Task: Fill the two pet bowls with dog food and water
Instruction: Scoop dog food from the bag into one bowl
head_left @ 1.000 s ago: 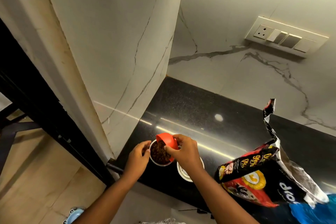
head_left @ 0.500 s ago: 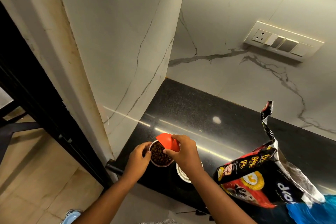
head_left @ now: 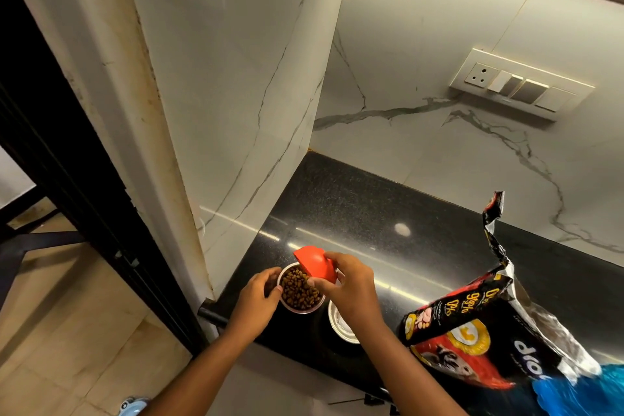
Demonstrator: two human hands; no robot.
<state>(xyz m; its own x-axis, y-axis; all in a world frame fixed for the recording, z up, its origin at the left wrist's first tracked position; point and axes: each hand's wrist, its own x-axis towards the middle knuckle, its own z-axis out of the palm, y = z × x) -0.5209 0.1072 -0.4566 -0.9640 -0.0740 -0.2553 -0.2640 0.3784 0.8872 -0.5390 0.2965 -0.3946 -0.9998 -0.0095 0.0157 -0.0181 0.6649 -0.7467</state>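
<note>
At the near corner of the black granite counter [head_left: 337,199], in the head view, the right hand [head_left: 351,287] is pinching an orange scoop [head_left: 315,265] between thumb and fingers and holding it tipped mouth-down over the left pet bowl [head_left: 300,290]. That bowl is now showing a full layer of brown kibble [head_left: 299,290]. A second ago the scoop was lying lower, across the bowl's rim; it is now lifting clear and rotating back, and nothing is visibly falling from it, so the pour is probably finishing. The left hand [head_left: 258,295] is curling against the bowl's outer wall, steadying it.

Just to the right, touching or nearly touching the first, the second steel bowl [head_left: 339,322] is sitting partly hidden under the right wrist; its contents cannot be made out. The opened dog food bag [head_left: 472,331] is standing near the counter's front edge, further right.

Judging from this, the food half looks about done, and water for the other bowl is still waiting.
</note>
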